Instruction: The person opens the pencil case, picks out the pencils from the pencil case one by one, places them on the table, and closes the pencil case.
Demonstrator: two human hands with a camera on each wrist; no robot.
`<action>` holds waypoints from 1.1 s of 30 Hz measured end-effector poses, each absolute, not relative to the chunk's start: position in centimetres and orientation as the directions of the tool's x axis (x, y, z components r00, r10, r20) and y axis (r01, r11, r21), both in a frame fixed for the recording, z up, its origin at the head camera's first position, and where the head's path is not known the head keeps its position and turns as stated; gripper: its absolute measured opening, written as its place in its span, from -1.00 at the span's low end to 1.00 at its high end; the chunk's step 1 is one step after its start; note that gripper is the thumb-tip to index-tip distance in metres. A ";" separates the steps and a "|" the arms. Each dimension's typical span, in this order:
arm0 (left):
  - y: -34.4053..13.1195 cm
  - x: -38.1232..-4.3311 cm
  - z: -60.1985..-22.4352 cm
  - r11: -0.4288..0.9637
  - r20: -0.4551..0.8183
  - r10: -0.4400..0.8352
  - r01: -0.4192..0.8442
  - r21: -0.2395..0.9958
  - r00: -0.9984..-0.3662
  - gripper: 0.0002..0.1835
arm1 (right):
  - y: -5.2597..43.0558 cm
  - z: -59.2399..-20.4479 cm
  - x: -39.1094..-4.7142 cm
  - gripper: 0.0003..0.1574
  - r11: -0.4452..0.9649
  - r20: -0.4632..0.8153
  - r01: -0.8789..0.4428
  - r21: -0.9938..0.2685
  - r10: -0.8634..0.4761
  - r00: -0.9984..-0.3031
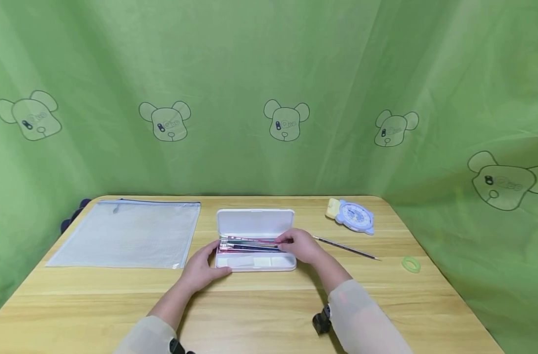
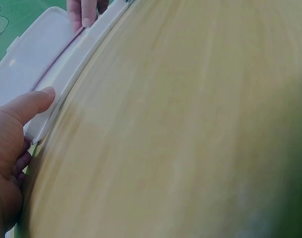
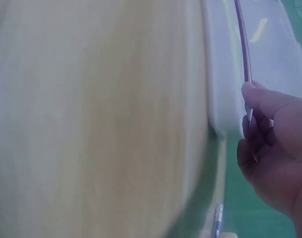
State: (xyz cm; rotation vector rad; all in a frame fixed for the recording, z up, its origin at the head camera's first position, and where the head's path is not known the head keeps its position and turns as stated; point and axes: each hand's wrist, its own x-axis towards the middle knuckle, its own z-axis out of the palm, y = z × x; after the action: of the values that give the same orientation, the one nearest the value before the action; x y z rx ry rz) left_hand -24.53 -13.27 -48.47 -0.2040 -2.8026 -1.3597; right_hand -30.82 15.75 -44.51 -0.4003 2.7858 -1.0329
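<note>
A white pencil case (image 1: 255, 221) lies open on the table, its lid tipped back. Several pencils (image 1: 247, 246) fill its tray, lying lengthwise. My left hand (image 1: 199, 269) grips the case's left end, the thumb on the front rim and the fingers around the side. At the right end, my right hand (image 1: 299, 244) pinches a dark reddish pencil (image 3: 244, 49) near its sharpened tip, between thumb and fingers. That pencil runs along the case in both wrist views, over the tray. Part of the tray is hidden behind the right hand.
Left of the case lies a translucent zip pouch (image 1: 127, 236). Another pencil (image 1: 346, 247) rests slanted on the table at the right. Beyond it are a blue clock-faced item (image 1: 357, 217) and a pale yellow block (image 1: 333, 208). A green ring (image 1: 411, 264) sits near the right edge.
</note>
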 end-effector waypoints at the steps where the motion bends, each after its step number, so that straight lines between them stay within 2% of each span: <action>1: -13.3 -24.6 -48.5 0.612 0.075 0.110 0.127 0.781 -0.991 -0.01 | 16.0 -44.3 -30.8 -0.82 0.724 -0.040 -0.194 -0.662 -0.293 -0.955; 11: -13.4 -24.7 -48.4 0.616 0.085 0.113 0.137 0.776 -0.990 -0.01 | 21.0 -42.1 -29.4 -0.74 0.705 0.053 -0.260 -0.660 -0.301 -0.952; 19: -13.5 -24.7 -48.4 0.611 0.077 0.115 0.132 0.781 -0.990 -0.01 | 26.2 -41.7 -28.4 -0.72 0.730 0.109 -0.257 -0.634 -0.244 -0.964; 33: -13.5 -24.9 -48.8 0.611 0.068 0.116 0.125 0.782 -0.991 0.01 | 33.9 -43.2 -26.1 -0.66 0.833 0.011 -0.103 -0.543 -0.116 -0.993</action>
State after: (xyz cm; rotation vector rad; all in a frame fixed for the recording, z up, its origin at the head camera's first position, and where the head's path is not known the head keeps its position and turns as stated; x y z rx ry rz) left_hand -24.89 -13.55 -48.82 -0.2104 -2.8103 -1.3652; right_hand -26.13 33.94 -43.23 -0.1783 2.9866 -0.8825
